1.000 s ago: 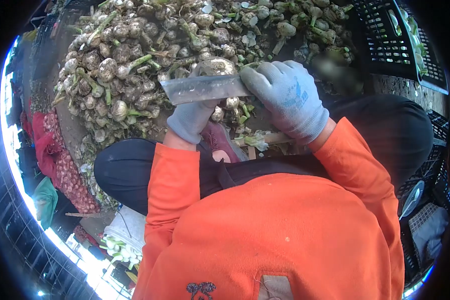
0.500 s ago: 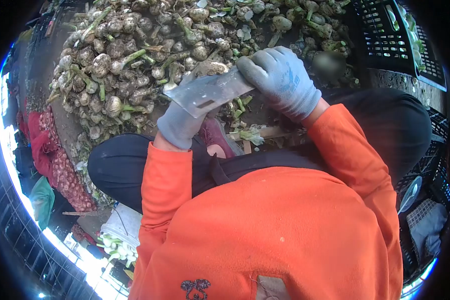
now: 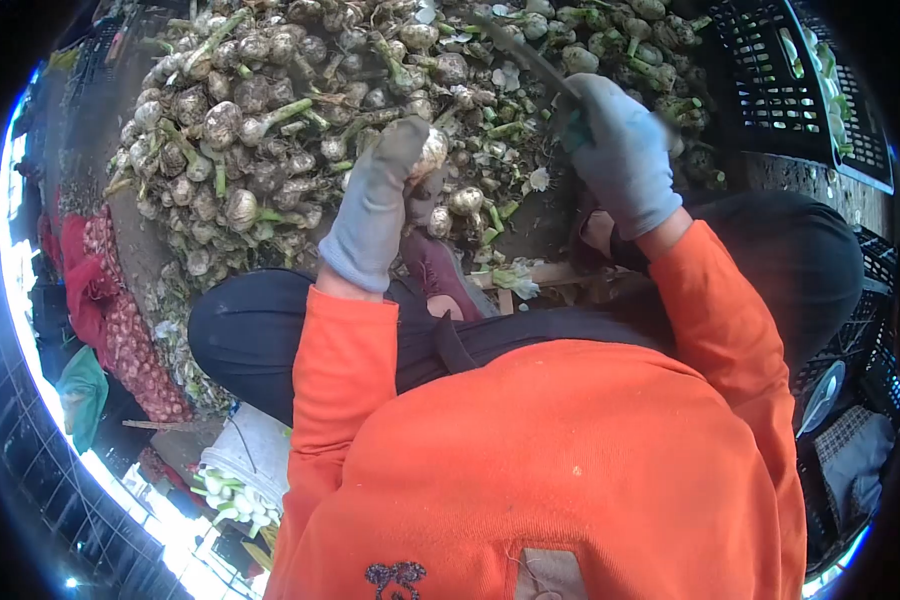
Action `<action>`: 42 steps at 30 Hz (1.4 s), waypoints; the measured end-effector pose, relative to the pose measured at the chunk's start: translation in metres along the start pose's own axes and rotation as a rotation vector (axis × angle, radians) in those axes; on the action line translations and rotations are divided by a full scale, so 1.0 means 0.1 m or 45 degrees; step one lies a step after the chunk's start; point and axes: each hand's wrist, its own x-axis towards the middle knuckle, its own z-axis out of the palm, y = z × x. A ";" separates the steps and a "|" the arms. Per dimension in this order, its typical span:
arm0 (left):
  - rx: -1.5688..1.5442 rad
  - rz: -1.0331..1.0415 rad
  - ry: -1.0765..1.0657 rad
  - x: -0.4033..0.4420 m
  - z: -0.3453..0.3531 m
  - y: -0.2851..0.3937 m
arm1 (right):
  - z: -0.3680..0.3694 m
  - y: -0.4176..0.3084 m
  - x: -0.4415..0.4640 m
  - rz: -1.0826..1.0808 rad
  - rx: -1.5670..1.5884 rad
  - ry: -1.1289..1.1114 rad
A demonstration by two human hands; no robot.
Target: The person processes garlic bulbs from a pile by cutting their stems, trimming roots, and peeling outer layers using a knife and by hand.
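Observation:
My left hand (image 3: pixel 375 195), in a grey glove, is closed round a garlic bulb (image 3: pixel 430 155) whose pale side shows at the fingertips. My right hand (image 3: pixel 620 155), gloved as well, grips a knife (image 3: pixel 525 55) by its handle; the blade points up and to the left, away from the bulb. A large heap of dirty garlic (image 3: pixel 260 130) with cut green stems lies beyond and left of my hands. Two loose bulbs (image 3: pixel 465 200) rest on the ground between my hands, near trimmed stem pieces.
A black crate (image 3: pixel 775 85) with pale stems in it stands at the upper right. At the left lies a red net bag (image 3: pixel 130 340) of bulbs. A white bucket (image 3: pixel 250 450) is at the lower left, beside white bulbs. A shoe (image 3: pixel 435 280) shows between my legs.
The knife was across in front of my left hand; my right hand has swung it up and to the right. The bulb in my left hand now shows more clearly.

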 end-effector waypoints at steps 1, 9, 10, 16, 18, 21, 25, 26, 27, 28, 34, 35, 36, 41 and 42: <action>0.108 -0.053 0.095 0.01 0.03 0.02 | -0.06 -0.01 0.00 0.028 0.000 -0.013; 0.378 0.005 0.142 0.14 0.12 -0.02 | -0.16 -0.07 0.03 0.061 0.011 0.015; 0.367 -0.005 0.205 0.15 0.14 -0.04 | -0.17 -0.08 0.03 0.060 0.003 0.011; 0.177 -0.009 0.336 0.21 0.23 -0.06 | -0.19 -0.07 0.04 0.135 0.014 -0.113; 0.066 -0.072 0.300 0.27 0.14 -0.08 | -0.20 -0.09 0.06 0.160 0.087 -0.076; 0.022 -0.166 0.259 0.29 0.06 -0.12 | -0.30 -0.12 0.11 0.228 0.156 -0.021; 0.420 -0.157 0.261 0.30 0.01 -0.19 | -0.56 -0.11 0.16 0.299 0.333 0.051; 0.554 -0.084 0.258 0.35 -0.01 -0.25 | -0.66 -0.11 0.18 0.341 0.398 0.071; 0.544 0.104 0.256 0.48 -0.13 -0.48 | -0.71 0.00 0.17 0.305 0.468 0.134; 0.762 0.086 0.311 0.52 -0.20 -0.51 | -0.83 -0.02 0.20 0.467 0.570 0.203; 1.511 -0.401 0.041 0.95 -0.31 -0.73 | -1.30 0.11 0.22 0.610 0.647 0.555; 1.332 -0.340 -0.008 0.93 -0.15 -0.66 | -1.35 0.12 0.18 0.720 0.672 0.503; 1.150 -0.286 -0.054 0.87 0.07 -0.52 | -1.44 0.07 0.17 0.832 0.698 0.446; 0.269 -0.164 -0.172 0.69 0.65 -0.07 | -1.49 0.07 0.10 0.879 0.731 0.344; 0.742 -0.042 -0.117 1.02 0.28 -0.48 | -1.47 0.08 0.11 0.856 0.769 0.371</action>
